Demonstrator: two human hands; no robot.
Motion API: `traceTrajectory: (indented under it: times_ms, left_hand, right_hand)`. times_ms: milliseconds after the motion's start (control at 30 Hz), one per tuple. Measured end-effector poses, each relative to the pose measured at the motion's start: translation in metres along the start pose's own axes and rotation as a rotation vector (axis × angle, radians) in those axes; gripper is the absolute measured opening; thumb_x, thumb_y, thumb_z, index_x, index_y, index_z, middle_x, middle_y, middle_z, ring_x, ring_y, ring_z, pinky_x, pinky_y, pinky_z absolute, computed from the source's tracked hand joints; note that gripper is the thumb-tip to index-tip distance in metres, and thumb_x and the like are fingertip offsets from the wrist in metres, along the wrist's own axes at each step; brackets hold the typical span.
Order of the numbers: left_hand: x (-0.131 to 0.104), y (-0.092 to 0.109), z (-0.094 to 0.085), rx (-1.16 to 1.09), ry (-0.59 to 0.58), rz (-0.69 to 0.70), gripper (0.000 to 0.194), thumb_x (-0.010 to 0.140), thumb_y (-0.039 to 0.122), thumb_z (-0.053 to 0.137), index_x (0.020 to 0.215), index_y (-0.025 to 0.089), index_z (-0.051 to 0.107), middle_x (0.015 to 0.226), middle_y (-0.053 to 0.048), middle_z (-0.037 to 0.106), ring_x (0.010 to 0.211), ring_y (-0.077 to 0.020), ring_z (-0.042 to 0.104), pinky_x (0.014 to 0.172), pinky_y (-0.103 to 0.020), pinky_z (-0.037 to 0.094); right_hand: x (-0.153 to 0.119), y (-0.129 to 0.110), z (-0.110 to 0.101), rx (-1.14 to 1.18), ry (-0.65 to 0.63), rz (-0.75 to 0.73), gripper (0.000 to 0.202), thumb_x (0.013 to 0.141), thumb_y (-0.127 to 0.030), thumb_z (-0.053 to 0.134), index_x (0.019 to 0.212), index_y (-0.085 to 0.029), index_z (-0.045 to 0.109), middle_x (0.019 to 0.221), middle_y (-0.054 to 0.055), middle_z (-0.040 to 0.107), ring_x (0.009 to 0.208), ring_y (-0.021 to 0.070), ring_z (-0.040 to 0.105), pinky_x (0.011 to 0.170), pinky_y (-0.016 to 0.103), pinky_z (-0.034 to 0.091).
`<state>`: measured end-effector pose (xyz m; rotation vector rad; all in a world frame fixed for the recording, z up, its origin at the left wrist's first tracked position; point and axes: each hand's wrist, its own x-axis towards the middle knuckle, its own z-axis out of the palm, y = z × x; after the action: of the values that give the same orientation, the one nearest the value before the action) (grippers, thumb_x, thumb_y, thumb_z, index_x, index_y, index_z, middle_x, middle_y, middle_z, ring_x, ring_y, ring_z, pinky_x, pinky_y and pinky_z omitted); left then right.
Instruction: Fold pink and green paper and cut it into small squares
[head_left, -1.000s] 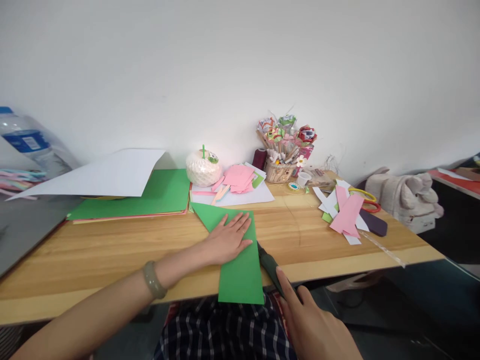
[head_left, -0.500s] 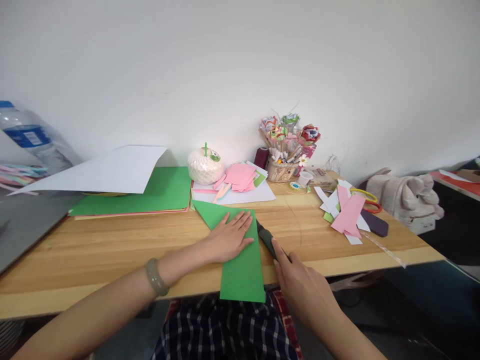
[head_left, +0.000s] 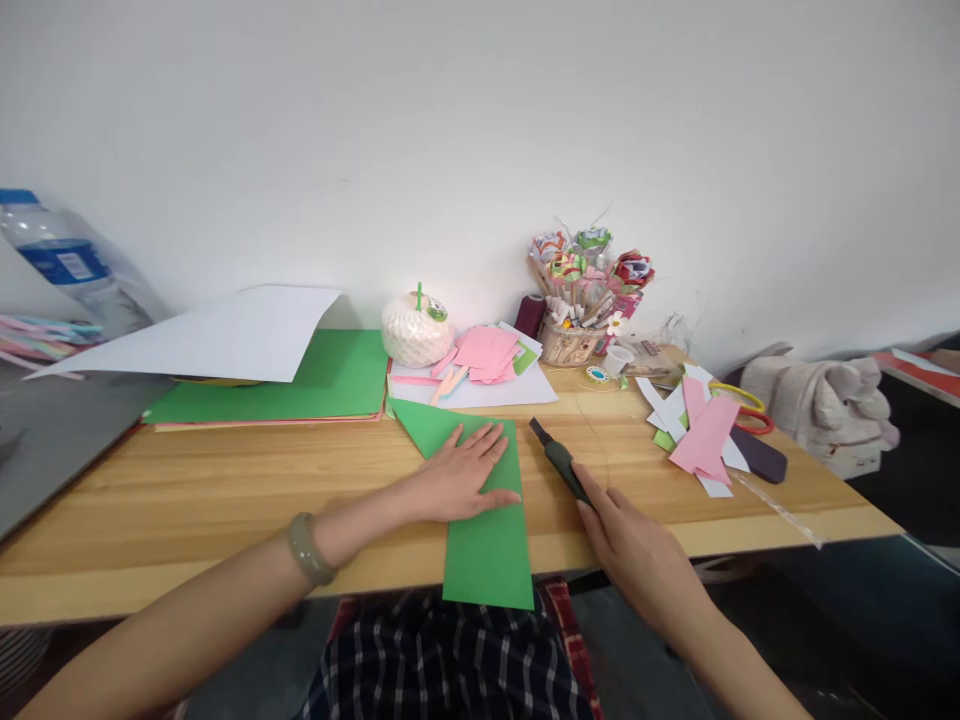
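Observation:
A folded green paper (head_left: pixel 487 560) lies near the table's front edge, its lower end jutting past the edge and a pointed corner toward the upper left. Flat on top of it rests my left hand (head_left: pixel 465 478), fingers spread. Just right of the paper, my right hand (head_left: pixel 619 525) is closed around a dark green utility knife (head_left: pixel 559 462), whose dark tip points up and left over the wooden table, apart from the paper.
Behind are a green sheet stack (head_left: pixel 345 375), a white ball-shaped object (head_left: pixel 416 332), pink paper pieces (head_left: pixel 487 352) and a basket of paper flowers (head_left: pixel 574 343). Paper scraps (head_left: pixel 705 435), scissors (head_left: pixel 756 420) and a dark flat object (head_left: pixel 759 457) lie at the right.
My right hand has moved the knife to the right, away from the green paper's edge. My left hand stays on the paper, its thumb now reaching farther right. The view has shifted slightly.

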<state>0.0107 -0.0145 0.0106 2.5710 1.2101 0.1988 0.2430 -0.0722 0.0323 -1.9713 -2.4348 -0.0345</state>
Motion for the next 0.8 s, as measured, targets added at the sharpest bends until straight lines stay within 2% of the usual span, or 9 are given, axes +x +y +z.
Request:
traceTrajectory:
  times_ms: [100,167,233,333,367,433,567,700,800]
  left_hand:
    - [-0.006,0.000,-0.009,-0.074,0.224,0.006,0.067,0.086,0.062,0.032,0.130,0.013,0.042,0.138,-0.014,0.039,0.129,-0.0257,0.029,0.107,-0.044,0.023]
    - [-0.015,0.007,-0.015,-0.077,0.301,0.078,0.055,0.088,0.056,0.035,0.120,0.015,0.052,0.125,-0.012,0.051,0.120,-0.0242,0.040,0.103,-0.040,0.029]
    - [-0.029,0.019,-0.018,-0.056,0.214,0.212,0.054,0.087,0.056,0.038,0.121,0.016,0.052,0.124,-0.012,0.052,0.118,-0.0247,0.042,0.104,-0.041,0.028]
    - [-0.055,0.037,-0.013,0.029,0.006,0.329,0.087,0.073,0.067,0.052,0.139,0.015,0.028,0.144,-0.015,0.029,0.132,-0.0357,0.021,0.106,-0.054,0.017]
    - [-0.062,0.041,-0.009,0.062,-0.047,0.341,0.086,0.074,0.062,0.055,0.140,0.016,0.025,0.147,-0.015,0.022,0.133,-0.0372,0.018,0.105,-0.056,0.017]
    - [-0.070,0.044,-0.005,0.097,-0.113,0.302,0.069,0.083,0.047,0.053,0.139,0.015,0.029,0.147,-0.014,0.022,0.133,-0.0355,0.020,0.105,-0.054,0.020]
    - [-0.065,0.036,-0.018,-0.079,-0.135,0.235,0.036,0.094,0.028,0.035,0.123,0.013,0.051,0.132,-0.011,0.049,0.126,-0.0239,0.038,0.105,-0.036,0.027]
    - [-0.053,0.023,-0.039,-0.454,-0.082,0.066,0.035,0.095,0.034,0.030,0.092,0.017,0.060,0.098,-0.004,0.066,0.090,-0.0188,0.059,0.081,-0.028,0.043]
    - [-0.047,0.011,-0.043,-0.710,-0.039,-0.155,0.042,0.090,0.049,0.034,0.070,0.017,0.054,0.074,-0.001,0.060,0.071,-0.0173,0.055,0.066,-0.027,0.042]
  right_hand:
    - [-0.015,0.014,-0.001,0.135,0.043,-0.011,0.045,0.094,-0.029,0.027,0.138,-0.019,0.032,0.096,0.008,0.065,0.084,0.0203,0.065,0.063,0.029,0.050]
    - [-0.027,0.022,-0.002,0.190,0.078,-0.024,0.045,0.093,-0.030,0.027,0.137,-0.022,0.034,0.097,0.007,0.066,0.083,0.0199,0.066,0.063,0.029,0.051]
    - [-0.039,0.029,-0.001,0.223,0.109,-0.034,0.045,0.093,-0.031,0.028,0.137,-0.026,0.034,0.099,0.006,0.067,0.083,0.0194,0.066,0.063,0.029,0.052]
    - [-0.057,0.035,0.001,0.285,0.111,-0.044,0.044,0.093,-0.031,0.030,0.137,-0.029,0.035,0.112,0.004,0.064,0.094,0.0184,0.064,0.066,0.027,0.053]
    - [-0.062,0.036,0.002,0.312,0.098,-0.051,0.044,0.093,-0.031,0.031,0.137,-0.029,0.035,0.117,0.004,0.061,0.098,0.0178,0.063,0.067,0.026,0.053]
    - [-0.069,0.038,0.003,0.362,0.067,-0.064,0.044,0.093,-0.032,0.032,0.137,-0.028,0.035,0.124,0.003,0.057,0.104,0.0168,0.060,0.070,0.024,0.053]
    - [-0.078,0.041,0.000,0.396,0.012,-0.113,0.047,0.092,-0.035,0.034,0.138,-0.028,0.032,0.124,0.004,0.057,0.109,0.0173,0.057,0.076,0.023,0.052]
    - [-0.083,0.043,-0.008,0.385,-0.042,-0.174,0.047,0.093,-0.034,0.032,0.139,-0.030,0.029,0.125,0.003,0.056,0.112,0.0171,0.054,0.082,0.024,0.050]
    - [-0.083,0.040,-0.013,0.373,-0.121,-0.241,0.046,0.093,-0.033,0.029,0.139,-0.031,0.030,0.121,0.004,0.059,0.107,0.0179,0.057,0.077,0.025,0.052]
